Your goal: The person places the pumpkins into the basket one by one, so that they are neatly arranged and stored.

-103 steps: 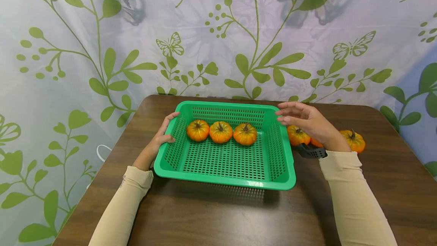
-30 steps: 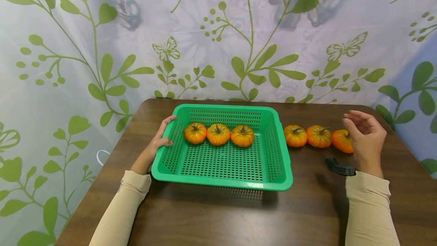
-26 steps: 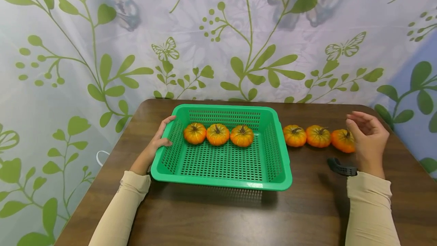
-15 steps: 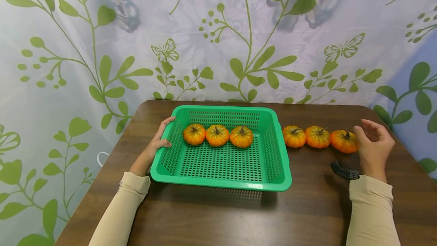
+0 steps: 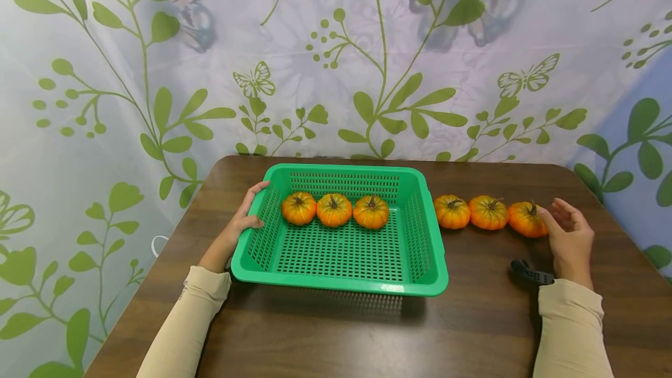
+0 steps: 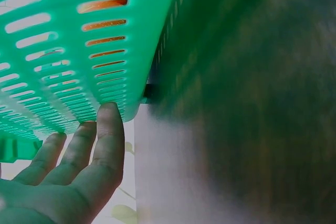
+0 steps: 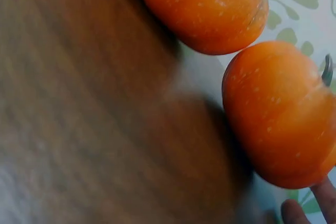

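Note:
A green plastic basket [image 5: 341, 287] stands on the table, with three small orange pumpkins in a row inside, the middle one [image 5: 333, 210] between two others. My left hand [image 5: 236, 229] grips the basket's left rim, thumb over the edge; in the left wrist view its fingers [image 6: 107, 145] lie against the slotted outer wall. To the right of the basket, three more pumpkins sit in a row on the table. Beside the rightmost pumpkin [image 5: 527, 219] is my right hand [image 5: 572, 244], fingers loosely bent, thumb at its side. The right wrist view shows that pumpkin [image 7: 283, 114] close to the fingertips; firm contact is unclear.
The other two table pumpkins, the near one [image 5: 452, 212] and the middle one [image 5: 489, 212], lie close to the basket's right wall. A brown wooden table [image 5: 336, 337] carries everything. Behind hangs a leaf-patterned cloth [image 5: 336, 63]. A black strap piece [image 5: 531, 273] sits at my right wrist.
My right hand has gone from the basket's right rim out to the right, then down beside the rightmost pumpkin. My left hand keeps its hold on the basket.

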The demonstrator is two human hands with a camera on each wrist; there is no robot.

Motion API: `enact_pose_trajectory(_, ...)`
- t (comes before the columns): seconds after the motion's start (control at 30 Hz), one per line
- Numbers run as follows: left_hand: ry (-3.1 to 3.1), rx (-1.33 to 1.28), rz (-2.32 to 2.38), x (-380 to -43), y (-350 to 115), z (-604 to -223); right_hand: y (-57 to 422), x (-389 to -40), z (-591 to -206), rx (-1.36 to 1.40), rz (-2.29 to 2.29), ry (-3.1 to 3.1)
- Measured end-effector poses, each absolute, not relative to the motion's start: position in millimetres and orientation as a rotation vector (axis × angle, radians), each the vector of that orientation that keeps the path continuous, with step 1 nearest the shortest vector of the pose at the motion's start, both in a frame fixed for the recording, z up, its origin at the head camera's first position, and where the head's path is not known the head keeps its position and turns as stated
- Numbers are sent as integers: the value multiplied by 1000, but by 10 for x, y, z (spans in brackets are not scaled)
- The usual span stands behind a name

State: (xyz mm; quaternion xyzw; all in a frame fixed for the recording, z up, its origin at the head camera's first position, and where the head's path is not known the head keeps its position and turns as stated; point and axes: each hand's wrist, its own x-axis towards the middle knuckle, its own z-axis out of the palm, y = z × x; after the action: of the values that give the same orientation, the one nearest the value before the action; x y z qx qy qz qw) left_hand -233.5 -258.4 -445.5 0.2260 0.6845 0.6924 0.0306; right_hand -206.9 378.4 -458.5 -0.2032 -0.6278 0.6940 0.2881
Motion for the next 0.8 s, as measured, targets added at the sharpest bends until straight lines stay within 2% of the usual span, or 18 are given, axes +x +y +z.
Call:
enact_pose_trajectory(0.2, 2100, 703, 2148, -2332, -2582, -4455, 3860, -2011, -4674, -553, 1870, -1926)
enact_pose_trajectory(0.5, 2063, 751, 2177, -2331, -2587, -4482, 3988, -1921, -4732, -361, 1656, -2439)
enact_pose_trajectory(0.8, 2066, 733, 2160, -2329, -2588, -4494, 3988, -1925, -4731, -374, 1602, -2447)
